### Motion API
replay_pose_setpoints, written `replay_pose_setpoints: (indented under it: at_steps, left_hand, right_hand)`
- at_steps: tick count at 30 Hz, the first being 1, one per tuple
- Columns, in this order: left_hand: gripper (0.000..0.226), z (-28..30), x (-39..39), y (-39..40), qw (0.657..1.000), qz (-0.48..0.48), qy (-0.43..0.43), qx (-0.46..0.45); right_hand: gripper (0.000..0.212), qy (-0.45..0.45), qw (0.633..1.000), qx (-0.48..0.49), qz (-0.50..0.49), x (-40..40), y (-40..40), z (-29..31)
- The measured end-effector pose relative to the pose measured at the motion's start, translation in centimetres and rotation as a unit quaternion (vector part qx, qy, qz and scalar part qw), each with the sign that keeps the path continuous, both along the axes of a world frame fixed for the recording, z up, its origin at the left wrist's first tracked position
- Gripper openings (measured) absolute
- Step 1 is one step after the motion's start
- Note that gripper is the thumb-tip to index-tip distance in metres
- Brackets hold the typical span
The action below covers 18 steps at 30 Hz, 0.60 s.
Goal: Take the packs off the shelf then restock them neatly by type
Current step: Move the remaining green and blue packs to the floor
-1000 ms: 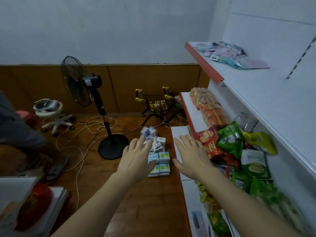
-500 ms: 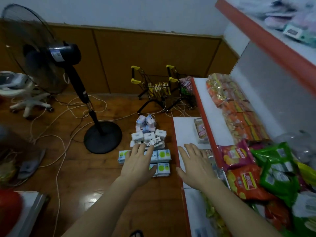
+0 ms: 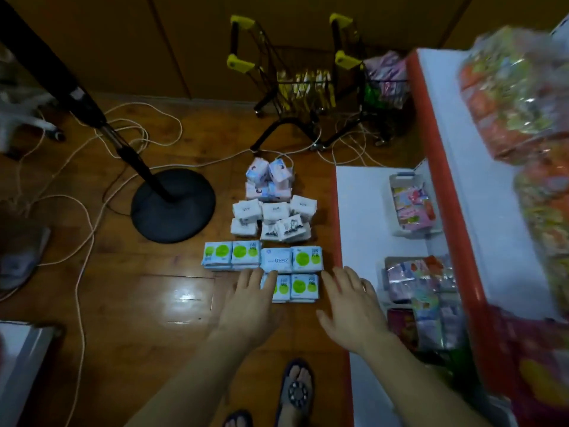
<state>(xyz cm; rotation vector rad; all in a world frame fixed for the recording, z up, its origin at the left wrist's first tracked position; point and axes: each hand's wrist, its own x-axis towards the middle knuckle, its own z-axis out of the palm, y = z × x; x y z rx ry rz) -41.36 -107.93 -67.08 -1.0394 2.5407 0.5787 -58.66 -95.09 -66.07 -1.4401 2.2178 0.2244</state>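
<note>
Left of the white, red-edged bottom shelf [image 3: 363, 217], small plastic-wrapped packs lie on the wooden floor [image 3: 147, 328] grouped by type: green-dotted [image 3: 303, 258], white [image 3: 275, 211], pink-blue [image 3: 269, 178]; left hand [image 3: 251, 306] and right hand [image 3: 351, 306] hover there, fingers spread wide, holding nothing; unloading looks done, restocking not yet begun.

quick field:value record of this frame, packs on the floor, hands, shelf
left hand: open, fingers straight, fingertips over the nearest green-dot packs
right hand: open, holding nothing, at the red edge of the low shelf
floor packs, near: blue-white green-dot packs, one turned to show ZERO
floor packs, middle: white packs, loosely piled
floor packs, far: pink-blue packs, stacked
low shelf: white tray with pink packets
also on floor: fan base, white cables, two small carts
</note>
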Motion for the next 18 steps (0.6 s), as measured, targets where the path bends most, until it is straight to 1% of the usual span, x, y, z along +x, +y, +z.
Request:
replay_pose_setpoints:
  at_steps: [3, 10, 18]
  left_hand:
    - [0.073, -5.4, -1.3, -0.4, 1.000, 0.014, -0.017, 0.018]
    - [0.071, -19.3, -2.9, -1.6, 0.996, 0.001, -0.053, 0.066]
    - [0.070, -35.5, -2.5, -1.4, 0.992, -0.025, -0.094, 0.079]
  right_hand:
    - [0.075, -0.013, 1.000, 0.023, 0.003, -1.5, -0.5, -6.0]
    - [0.080, -0.035, 0.995, 0.090, 0.016, -2.1, -1.7, -20.3]
    - [0.084, -0.037, 0.991, 0.128, 0.030, -2.0, -3.0, -35.1]
